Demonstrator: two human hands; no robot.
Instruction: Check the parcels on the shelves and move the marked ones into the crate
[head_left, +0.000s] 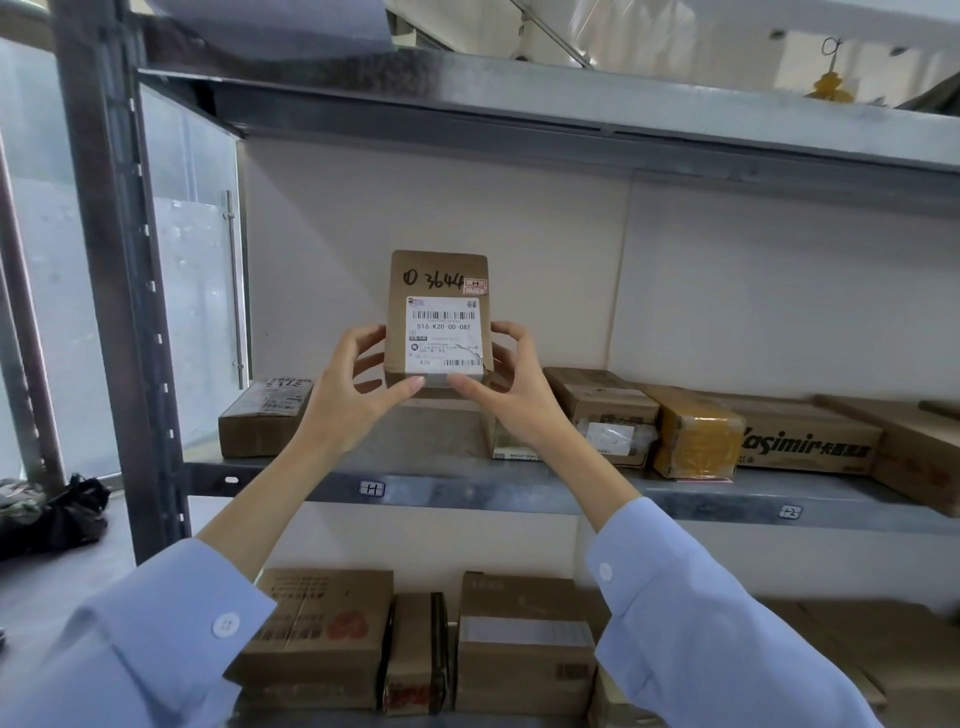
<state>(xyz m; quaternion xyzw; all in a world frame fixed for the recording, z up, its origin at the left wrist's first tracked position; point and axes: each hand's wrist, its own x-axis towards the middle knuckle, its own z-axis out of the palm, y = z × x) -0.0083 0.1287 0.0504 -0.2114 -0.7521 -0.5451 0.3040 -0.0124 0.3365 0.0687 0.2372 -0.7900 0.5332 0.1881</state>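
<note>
Both hands hold one small brown parcel (438, 312) upright in the air, above the middle shelf (519, 491) near its left end. The left hand (358, 382) grips its left side and the right hand (501, 379) its right side; the fingers are closed on the parcel, with both thumbs pressing under its lower edge. Its white label (445, 335) faces the camera (handwriting "3644" stands above it). Other boxes lie along the shelf, one at the left end (262, 418) and a printed carton (802, 441) toward the right.
</note>
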